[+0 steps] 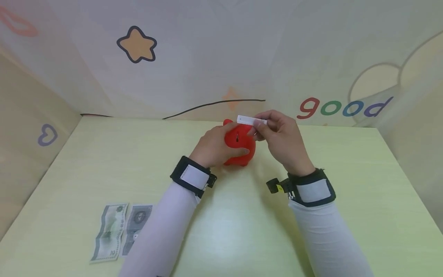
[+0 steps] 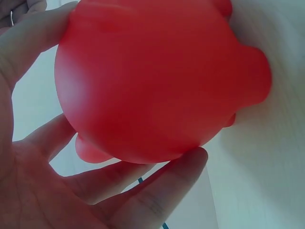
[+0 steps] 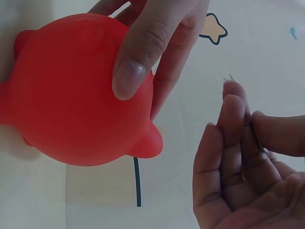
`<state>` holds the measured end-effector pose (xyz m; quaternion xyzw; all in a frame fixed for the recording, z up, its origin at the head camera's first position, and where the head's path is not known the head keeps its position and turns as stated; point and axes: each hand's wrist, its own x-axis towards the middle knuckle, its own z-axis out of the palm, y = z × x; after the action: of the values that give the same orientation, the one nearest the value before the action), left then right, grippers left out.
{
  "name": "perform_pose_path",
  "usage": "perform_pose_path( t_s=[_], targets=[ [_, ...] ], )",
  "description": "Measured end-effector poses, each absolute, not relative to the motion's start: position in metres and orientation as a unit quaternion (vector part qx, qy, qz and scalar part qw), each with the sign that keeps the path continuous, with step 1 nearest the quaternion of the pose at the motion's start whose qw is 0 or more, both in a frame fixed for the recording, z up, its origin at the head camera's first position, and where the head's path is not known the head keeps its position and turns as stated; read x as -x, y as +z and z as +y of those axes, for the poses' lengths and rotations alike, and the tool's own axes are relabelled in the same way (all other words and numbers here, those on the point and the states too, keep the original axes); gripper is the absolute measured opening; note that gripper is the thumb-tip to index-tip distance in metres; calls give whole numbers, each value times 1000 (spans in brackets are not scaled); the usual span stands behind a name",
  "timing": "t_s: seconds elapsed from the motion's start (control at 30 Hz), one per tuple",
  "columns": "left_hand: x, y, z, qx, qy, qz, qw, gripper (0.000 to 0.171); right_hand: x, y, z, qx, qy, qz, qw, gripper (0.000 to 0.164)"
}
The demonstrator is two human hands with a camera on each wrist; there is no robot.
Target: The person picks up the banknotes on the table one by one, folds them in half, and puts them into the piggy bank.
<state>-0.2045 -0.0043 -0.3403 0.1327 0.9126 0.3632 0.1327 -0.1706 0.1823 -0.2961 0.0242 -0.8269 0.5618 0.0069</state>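
A red piggy bank [image 1: 247,145] stands on the table, a dark slot showing on its top. My left hand [image 1: 215,147] grips it from the left side, with the thumb on the near side and fingers round the far side. In the left wrist view the round red body of the piggy bank [image 2: 152,81] fills most of the picture. Just above and to the right of it, my right hand [image 1: 285,140] pinches a narrow white strip [image 1: 245,120] between thumb and fingers. The right wrist view shows these pinching fingers [image 3: 233,114], but the strip is mostly hidden there.
Two banknotes, a greenish one [image 1: 110,232] and a grey-blue one [image 1: 139,221], lie side by side at the table's lower left; the left sleeve partly covers the second. A printed cloth backdrop [image 1: 207,57] rises behind the table [image 1: 346,200].
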Motion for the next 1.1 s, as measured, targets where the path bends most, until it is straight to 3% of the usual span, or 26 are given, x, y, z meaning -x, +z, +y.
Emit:
perform_pose_path(
  t_s=[0.5,1.1],
  targets=[
    [204,-342,-7,-132,383,905,128,83,174,-302,176,-9,513,-859,-1,27],
    [205,-343,-6,-142,368,910,127,89,182,-319,173,-30,470,-882,-4,36]
  ],
)
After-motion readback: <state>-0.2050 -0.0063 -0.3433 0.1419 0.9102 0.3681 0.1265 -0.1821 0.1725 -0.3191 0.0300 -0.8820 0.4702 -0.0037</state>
